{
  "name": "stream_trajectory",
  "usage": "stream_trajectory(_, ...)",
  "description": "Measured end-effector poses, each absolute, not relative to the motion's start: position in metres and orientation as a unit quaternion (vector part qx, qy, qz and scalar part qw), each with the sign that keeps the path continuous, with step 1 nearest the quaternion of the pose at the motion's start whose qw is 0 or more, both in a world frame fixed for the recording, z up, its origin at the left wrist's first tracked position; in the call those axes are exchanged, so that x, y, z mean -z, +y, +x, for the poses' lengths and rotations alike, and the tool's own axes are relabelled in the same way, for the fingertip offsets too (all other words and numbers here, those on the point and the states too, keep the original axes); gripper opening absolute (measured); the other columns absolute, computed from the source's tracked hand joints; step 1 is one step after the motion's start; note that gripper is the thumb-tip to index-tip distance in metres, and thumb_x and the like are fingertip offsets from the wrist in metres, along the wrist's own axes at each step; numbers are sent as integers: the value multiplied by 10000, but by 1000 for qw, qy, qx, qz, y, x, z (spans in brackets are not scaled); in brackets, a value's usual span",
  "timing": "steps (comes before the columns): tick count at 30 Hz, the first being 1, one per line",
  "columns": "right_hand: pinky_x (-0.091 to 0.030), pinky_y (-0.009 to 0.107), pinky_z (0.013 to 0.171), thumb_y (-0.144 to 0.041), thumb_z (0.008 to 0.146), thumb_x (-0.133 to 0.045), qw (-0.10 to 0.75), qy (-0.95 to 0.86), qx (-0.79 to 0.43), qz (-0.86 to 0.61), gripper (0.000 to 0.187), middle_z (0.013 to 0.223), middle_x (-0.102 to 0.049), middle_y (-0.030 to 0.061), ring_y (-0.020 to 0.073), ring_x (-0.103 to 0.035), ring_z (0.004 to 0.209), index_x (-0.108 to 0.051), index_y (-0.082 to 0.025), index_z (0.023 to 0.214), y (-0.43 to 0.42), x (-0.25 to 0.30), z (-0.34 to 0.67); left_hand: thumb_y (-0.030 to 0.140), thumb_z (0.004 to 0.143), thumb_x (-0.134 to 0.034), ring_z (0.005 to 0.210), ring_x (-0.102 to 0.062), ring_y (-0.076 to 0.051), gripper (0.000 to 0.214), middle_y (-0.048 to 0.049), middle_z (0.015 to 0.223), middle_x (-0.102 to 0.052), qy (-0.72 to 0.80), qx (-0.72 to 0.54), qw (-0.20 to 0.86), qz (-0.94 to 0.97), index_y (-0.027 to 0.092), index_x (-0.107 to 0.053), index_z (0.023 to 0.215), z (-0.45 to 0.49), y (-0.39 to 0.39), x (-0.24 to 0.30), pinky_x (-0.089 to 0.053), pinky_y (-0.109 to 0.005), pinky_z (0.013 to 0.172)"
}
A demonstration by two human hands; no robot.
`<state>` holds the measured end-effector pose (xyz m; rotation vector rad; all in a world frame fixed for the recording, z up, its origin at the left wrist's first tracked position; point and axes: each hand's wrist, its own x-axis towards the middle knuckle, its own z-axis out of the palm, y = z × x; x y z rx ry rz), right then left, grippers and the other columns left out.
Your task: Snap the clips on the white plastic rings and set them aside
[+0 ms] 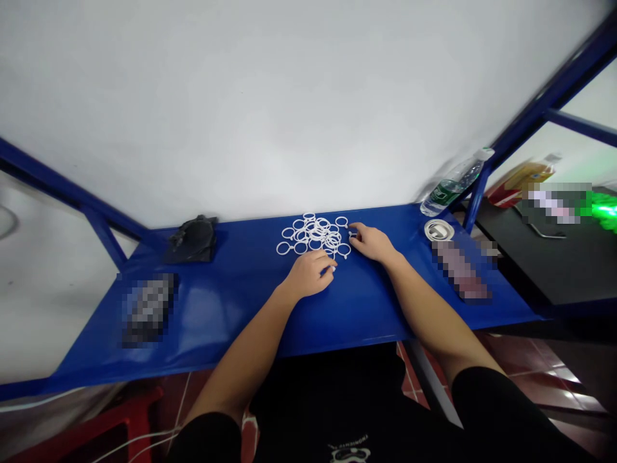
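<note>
White curtain rings (315, 235), thin hoops with small eyelets, lie in a loose heap on the blue tabletop (231, 283). My left hand (311, 271) is at the near side of the heap, its fingers closed in a pinch. A small white bit shows by its thumb, apparently part of a ring; the rest is hidden by the hand. At the heap's right edge is my right hand (369, 242), with its fingers curved and apart. A bit of white shows between its thumb and forefinger, close to the outermost rings.
A crumpled black plastic bag (195, 238) lies at the left, with a blurred-out item (150, 308) nearer. To the right are a water bottle (453, 186), a coiled white cable (438, 229) and another blurred-out item (460, 270). Blue frame bars (477, 202) flank the table.
</note>
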<state>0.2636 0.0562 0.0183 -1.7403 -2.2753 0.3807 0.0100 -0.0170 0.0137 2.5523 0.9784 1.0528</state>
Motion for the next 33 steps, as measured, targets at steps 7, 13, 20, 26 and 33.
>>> stream_trajectory(7,-498,298,764,-404,948,-655,72,-760,-112,-636,308,1101,-806,77,259,-731,975,-740,-239,1194,57,-23,263,113,914,-581,783,-697,-162,202,-30,857,-742,334,-355,107,867,201,-762,933,13,-17,-10,-565,-303,740)
stream_trajectory(13,-455,280,712,-271,955,-566,113,-756,-96,-637,209,1007,-807,53,234,-721,895,-738,-244,1070,54,-26,261,153,944,-598,832,-710,-176,178,-37,887,-748,332,-327,115,878,201,-766,978,15,-19,-11,-573,-319,772)
stream_trajectory(20,-461,282,712,-257,935,-561,206,-739,-104,-633,225,959,-795,42,223,-712,835,-717,-227,1095,53,-26,260,221,992,-625,901,-712,-188,149,-41,969,-753,368,-293,124,873,212,-772,1015,15,-18,-8,-579,-336,822)
stream_trajectory(26,-518,299,788,-232,934,-547,226,-754,-105,-608,323,996,-816,48,228,-735,868,-765,-220,1172,54,-22,261,248,998,-650,964,-710,-199,138,-45,1050,-752,408,-276,145,858,220,-768,1065,12,-14,-6,-581,-355,863)
stream_trajectory(33,-553,323,845,-231,928,-554,280,-761,-103,-576,312,1026,-828,64,236,-758,888,-806,-206,1110,53,-21,260,278,992,-680,1017,-701,-229,158,-57,1106,-733,437,-223,139,860,221,-756,1119,11,-10,-2,-568,-386,912)
